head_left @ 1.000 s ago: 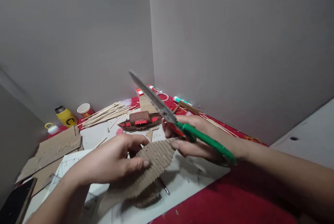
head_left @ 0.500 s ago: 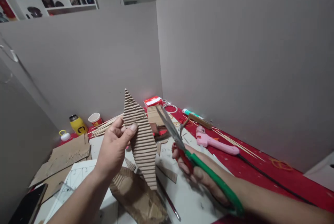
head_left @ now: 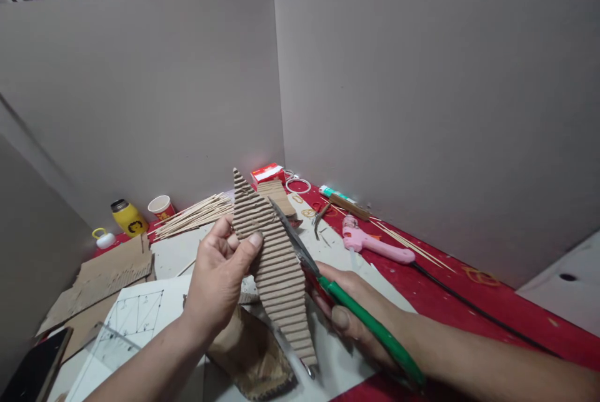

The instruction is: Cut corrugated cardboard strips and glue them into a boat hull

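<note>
My left hand (head_left: 229, 264) pinches a pointed strip of corrugated cardboard (head_left: 276, 274), thumb on its ridged face and fingers behind. The strip stands tilted above the table, its narrow tip upward. My right hand (head_left: 354, 308) grips scissors (head_left: 360, 314) with green and red handles. Their blades run along the strip's right edge; whether they touch it I cannot tell. Below the strip lies a brown, curved cardboard piece (head_left: 253, 352), partly covered by it and my left hand.
A pink glue gun (head_left: 375, 246) with a black cord lies at right, near pliers (head_left: 321, 217) and thin sticks. At left are a sheet with a line drawing (head_left: 135, 321), cardboard pieces (head_left: 107, 271), a phone (head_left: 40, 364), a yellow bottle (head_left: 129, 217) and a paper cup (head_left: 162, 207).
The scissors have moved left to the cardboard strip's right edge; they were apart from it before. My left hand and the strip have shifted slightly right and down in view. The camera has tilted down.
</note>
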{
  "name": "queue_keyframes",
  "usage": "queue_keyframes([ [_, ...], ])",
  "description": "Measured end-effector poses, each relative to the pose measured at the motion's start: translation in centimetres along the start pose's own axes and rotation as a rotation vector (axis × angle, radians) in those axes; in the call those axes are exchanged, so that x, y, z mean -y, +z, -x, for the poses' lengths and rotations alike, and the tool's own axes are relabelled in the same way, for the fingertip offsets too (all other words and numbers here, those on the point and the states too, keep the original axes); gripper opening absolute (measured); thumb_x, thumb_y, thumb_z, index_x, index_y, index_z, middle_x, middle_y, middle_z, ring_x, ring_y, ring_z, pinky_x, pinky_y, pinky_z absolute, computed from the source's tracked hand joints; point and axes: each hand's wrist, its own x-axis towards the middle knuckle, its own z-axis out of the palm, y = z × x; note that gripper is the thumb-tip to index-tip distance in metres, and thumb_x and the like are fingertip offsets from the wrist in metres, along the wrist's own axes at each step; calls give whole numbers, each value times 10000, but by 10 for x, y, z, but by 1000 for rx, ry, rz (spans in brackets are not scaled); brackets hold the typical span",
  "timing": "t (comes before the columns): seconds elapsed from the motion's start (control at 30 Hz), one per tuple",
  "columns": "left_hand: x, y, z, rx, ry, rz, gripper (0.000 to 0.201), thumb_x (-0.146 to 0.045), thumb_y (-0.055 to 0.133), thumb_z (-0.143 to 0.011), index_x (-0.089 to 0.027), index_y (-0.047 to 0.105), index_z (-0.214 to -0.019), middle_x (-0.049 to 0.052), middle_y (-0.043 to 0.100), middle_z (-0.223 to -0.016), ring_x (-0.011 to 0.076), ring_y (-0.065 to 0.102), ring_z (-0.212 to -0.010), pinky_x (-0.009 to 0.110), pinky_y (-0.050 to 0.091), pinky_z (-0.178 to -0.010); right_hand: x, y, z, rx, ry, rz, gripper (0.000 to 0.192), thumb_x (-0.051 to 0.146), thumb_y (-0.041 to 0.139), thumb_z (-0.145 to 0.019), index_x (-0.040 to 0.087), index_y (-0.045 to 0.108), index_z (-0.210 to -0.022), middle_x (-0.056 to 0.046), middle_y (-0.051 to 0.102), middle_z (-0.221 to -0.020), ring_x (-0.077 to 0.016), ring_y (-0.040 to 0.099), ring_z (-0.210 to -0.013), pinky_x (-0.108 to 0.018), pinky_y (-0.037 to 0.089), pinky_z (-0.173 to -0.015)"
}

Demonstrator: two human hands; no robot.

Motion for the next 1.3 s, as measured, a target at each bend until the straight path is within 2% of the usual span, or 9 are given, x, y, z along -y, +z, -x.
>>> queue_keyframes([
  [0.13,1,2,0,-28,26,20,191,-254,712,-841,-206,635,-1009,-37,669,-702,58,566,-561,132,439,-519,0,-1,0,47,10,28,686,813,360,-818,176,526,-1012,2,508,-680,-151,424,-589,-287,437,-597],
  [0.33,3,2,0,-68,5,6,232,-243,760,-795,-202,669,-1005,-59,603,-610,36,497,-496,107,399,-480,-3,0,3,-17,8,14,610,767,398,-842,185,556,-936,-45,575,-762,-180,494,-645,-307,462,-632],
  [0.47,2,1,1,-24,-22,-21,229,-280,752,-798,-195,656,-988,-11,689,-750,78,592,-585,143,449,-511,-7,0,5,-25,7,6,569,746,443,-837,192,560,-894,-27,555,-723,-172,479,-612,-299,452,-594],
  [0.57,1,-1,0,15,-5,-42,187,-302,709,-836,-203,665,-989,28,731,-928,142,670,-800,224,532,-710,-10,2,7,3,5,-14,548,725,458,-846,190,558,-904,-26,567,-731,-167,483,-613,-293,454,-594],
  [0.67,3,-3,-2,-33,67,-63,180,-336,666,-869,-210,677,-997,33,734,-993,174,675,-901,276,530,-817,-12,5,8,35,6,-7,539,703,475,-855,176,563,-928,-28,581,-742,-167,504,-643,-288,470,-628],
  [0.9,13,-1,-3,-82,95,-31,124,-325,636,-895,-236,658,-979,-9,734,-966,156,670,-883,246,527,-769,-16,13,11,9,12,-30,495,640,460,-903,162,588,-914,-42,599,-768,-168,530,-670,-283,487,-634],
  [1.13,15,5,0,-72,37,-41,166,-334,637,-893,-215,659,-1007,16,736,-1007,165,678,-876,251,529,-752,-8,9,7,14,33,81,520,675,491,-868,165,579,-919,-13,566,-668,-168,533,-614,-298,507,-651],
  [1.3,20,9,4,-53,5,-36,149,-339,647,-884,-215,670,-964,5,741,-989,153,681,-846,245,528,-745,-7,9,9,2,37,33,534,687,482,-869,164,591,-895,-12,568,-649,-174,552,-649,-276,500,-623],
])
